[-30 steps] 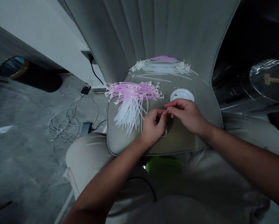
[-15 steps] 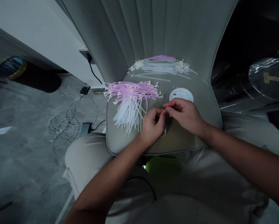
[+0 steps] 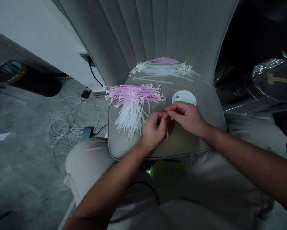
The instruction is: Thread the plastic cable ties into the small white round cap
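Over the front of the chair seat, my left hand (image 3: 155,129) is closed in a pinch. A thin pale tube (image 3: 166,135) curves out below it, its upper end hidden by the fingers. My right hand (image 3: 189,116) is closed too, thumb and forefinger meeting the left fingertips; the tiny piece between them is too small to make out. Left of the hands lies a bundle of pink tubes (image 3: 134,93) with white end pieces, overlapping a fan of whitish tubes (image 3: 130,119). Just beyond my right hand sits a white round lid or dish (image 3: 183,95).
Toward the backrest lie loose clear tubes (image 3: 161,69), pink tubes (image 3: 165,60) and small white connectors (image 3: 185,68). Coiled cables (image 3: 64,127) and a dark box (image 3: 87,133) are on the floor at left. A green object (image 3: 167,169) shows beneath the seat.
The whole view has shifted slightly, so everything appears a little farther left. Both hands stay pinched together at the fingertips, with only a slight change in the fingers.
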### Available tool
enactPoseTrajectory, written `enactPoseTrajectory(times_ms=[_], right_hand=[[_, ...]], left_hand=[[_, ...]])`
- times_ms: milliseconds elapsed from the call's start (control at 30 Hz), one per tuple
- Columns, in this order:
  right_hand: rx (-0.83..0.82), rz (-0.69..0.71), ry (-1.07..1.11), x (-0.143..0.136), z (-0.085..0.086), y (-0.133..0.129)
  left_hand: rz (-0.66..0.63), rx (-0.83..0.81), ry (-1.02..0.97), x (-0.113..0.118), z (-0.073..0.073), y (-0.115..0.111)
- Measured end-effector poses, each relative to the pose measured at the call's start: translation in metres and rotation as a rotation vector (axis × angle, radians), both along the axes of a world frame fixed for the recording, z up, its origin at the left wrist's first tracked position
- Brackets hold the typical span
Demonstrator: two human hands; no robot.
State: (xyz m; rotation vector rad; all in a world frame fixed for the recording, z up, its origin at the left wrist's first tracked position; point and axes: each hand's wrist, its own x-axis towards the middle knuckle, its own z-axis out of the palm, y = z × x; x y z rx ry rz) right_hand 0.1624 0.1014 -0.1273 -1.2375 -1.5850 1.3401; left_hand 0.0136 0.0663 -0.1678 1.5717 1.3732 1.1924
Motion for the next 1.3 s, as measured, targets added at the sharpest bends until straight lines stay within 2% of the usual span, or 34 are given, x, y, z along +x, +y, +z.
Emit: enactPoseTrajectory(times_ms=[100,267,533,833,1067,1300], right_hand=[[-0.003,0.05,0.038,0.003,0.0,0.0],[0.027,0.045,0.084,0.005,0.0,0.0],[0.206,-0.002,0.009,0.005,0.002,0.003],[0.113,-0.044,0.031,0.005,0.004,-0.001],[-0.116,-0.071,0.156,0.006,0.004,-0.001],[-0.154,-0.03,0.175,0.004,0.008,-0.001]], left_hand=[[-0.013,0.045,-0.002,-0.001,0.0,-0.001],[-0.013,0.141,-0.009,-0.001,0.004,0.0],[0.028,0.182,0.033,0.002,0.009,0.003],[0.042,0.173,0.05,0.002,0.008,0.003],[0.037,0.234,0.087,0.002,0.009,0.002],[0.077,0.213,0.068,0.002,0.011,0.002]])
